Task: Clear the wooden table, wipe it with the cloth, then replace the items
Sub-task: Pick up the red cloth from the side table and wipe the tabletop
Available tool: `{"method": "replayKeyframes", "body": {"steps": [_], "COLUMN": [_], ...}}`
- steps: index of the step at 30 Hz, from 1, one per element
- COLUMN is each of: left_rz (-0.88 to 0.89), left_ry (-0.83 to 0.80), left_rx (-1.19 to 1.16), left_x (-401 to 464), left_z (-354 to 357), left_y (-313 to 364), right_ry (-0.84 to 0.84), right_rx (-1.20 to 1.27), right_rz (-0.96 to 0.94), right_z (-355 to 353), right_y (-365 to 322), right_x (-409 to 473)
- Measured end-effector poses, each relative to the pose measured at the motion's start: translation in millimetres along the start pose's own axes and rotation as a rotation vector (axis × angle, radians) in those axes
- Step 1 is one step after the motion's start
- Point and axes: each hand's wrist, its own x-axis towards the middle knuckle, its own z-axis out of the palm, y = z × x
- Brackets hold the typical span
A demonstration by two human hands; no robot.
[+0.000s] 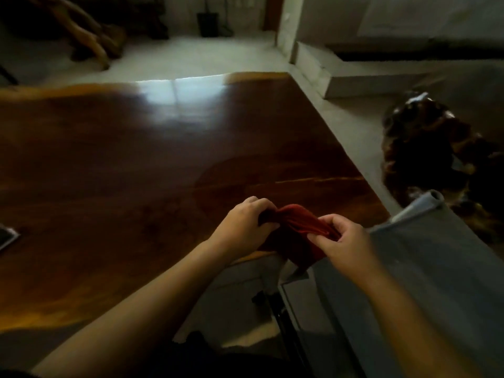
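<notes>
A dark red cloth (297,230) is bunched between both my hands at the near right corner of the wooden table (141,159). My left hand (245,225) grips its left end, and my right hand (346,241) pinches its right end. Part of the cloth hangs below the table's edge. The polished tabletop is dark brown with a bright glare patch at the far side.
A flat dark item with a pale edge (6,237) lies at the table's left border. A grey fabric chair (436,268) stands right of me. A dark carved wooden piece (431,148) sits on the floor at right, and a black bin (208,23) stands far back.
</notes>
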Motion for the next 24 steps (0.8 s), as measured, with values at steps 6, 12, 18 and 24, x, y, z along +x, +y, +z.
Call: {"method": "replayKeyframes", "body": {"steps": [6,12,18,24], "left_rz": [-0.163,-0.305,-0.423,-0.545], "left_ry": [0.013,0.001,0.034,0.040], "left_rx": [-0.030,-0.073,-0.084,-0.092], "left_x": [-16.3,-26.8,-15.3,20.6], "left_z": [-56.2,-93.1,-106.0,-106.2], "left_y": [-82.1,-160.9,-193.8,-220.1], "right_ry": [-0.203,-0.368,-0.428,-0.510], "right_rx": [-0.035,-0.062,-0.132,-0.177], "right_rz": [0.017,0.073,0.089,0.133], "right_z": [82.4,165.2,203.1,227.1], "right_y": [-40.0,-59.1,-66.0,-59.8], "right_x": [47.1,89.6,130.8,193.2]}}
